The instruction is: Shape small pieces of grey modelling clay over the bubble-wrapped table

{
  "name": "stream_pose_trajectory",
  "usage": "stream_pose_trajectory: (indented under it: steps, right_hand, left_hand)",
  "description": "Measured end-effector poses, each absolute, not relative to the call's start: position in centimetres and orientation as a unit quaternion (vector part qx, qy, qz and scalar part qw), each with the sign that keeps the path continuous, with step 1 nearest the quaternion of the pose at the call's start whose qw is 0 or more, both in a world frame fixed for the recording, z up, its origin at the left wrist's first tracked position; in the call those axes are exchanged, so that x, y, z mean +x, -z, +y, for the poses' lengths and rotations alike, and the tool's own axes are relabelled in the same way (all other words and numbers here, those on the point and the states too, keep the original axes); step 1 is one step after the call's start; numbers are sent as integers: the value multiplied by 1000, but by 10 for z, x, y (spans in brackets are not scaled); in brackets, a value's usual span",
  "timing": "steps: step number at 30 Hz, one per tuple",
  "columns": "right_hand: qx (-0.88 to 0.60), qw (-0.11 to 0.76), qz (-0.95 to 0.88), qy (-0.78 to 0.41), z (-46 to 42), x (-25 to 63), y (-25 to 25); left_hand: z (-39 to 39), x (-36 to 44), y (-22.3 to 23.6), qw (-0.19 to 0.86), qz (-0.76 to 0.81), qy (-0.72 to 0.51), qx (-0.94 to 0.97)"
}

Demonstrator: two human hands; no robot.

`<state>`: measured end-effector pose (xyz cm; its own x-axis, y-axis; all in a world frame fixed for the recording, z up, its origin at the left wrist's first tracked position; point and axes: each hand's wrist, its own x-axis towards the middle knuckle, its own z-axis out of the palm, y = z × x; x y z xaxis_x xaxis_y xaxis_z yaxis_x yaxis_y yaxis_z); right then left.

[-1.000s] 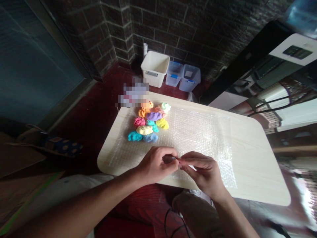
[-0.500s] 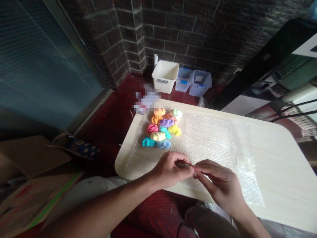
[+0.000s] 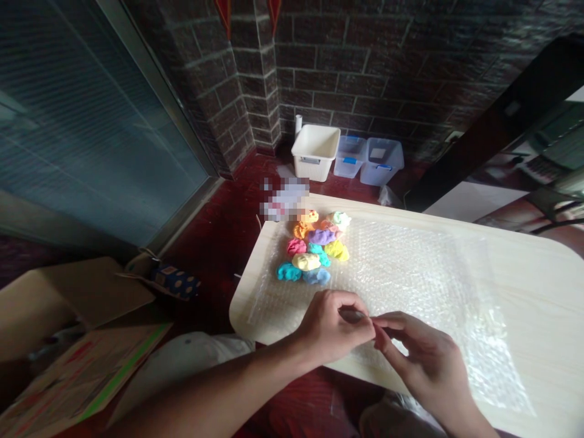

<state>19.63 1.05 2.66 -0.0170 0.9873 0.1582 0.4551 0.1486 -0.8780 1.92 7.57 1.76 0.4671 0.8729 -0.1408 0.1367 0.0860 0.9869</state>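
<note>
My left hand [image 3: 335, 325] is closed in a pinch above the near edge of the bubble wrap [image 3: 392, 261]. Its fingertips meet those of my right hand [image 3: 420, 350], which is pinched too. Whatever lies between the fingertips is hidden or too small to name. Beyond my hands, a cluster of soft, clay-like lumps rests on the wrap. Among them are a teal lump [image 3: 289, 272], a grey-blue lump [image 3: 316, 277], a pale yellow lump [image 3: 305, 261], a purple lump [image 3: 322, 236] and a bright yellow lump [image 3: 336, 250].
The pale wooden table [image 3: 542, 292] has rounded corners. Past its far edge, a cream bin [image 3: 314, 159] and two clear plastic boxes [image 3: 381, 161] stand by the brick wall. An open cardboard box [image 3: 91, 292] sits at left, near a blue dotted packet [image 3: 176, 281].
The whole view has shifted, so the table and bins appear lower and farther right. My hands stay pinched together over the wrap, and the lumps keep their arrangement.
</note>
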Motion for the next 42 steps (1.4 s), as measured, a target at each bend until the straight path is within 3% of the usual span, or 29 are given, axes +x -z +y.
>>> stream_pose_trajectory:
  steps: [14,21,28,42]
  right_hand:
    - [-585,423,-541,-431,14,194,-24]
    - [-602,505,-405,-467,18,211,-13]
    - [-612,500,-382,-480,20,215,-12]
    - [-618,563,-292,-466,25,231,-15]
  left_hand:
    - [76,18,-12,517,457,-287,665]
    - [84,10,-20,297,414,-293,809]
    - [80,10,-8,156,335,-196,908]
    - [85,9,-2,153,321,-204,912]
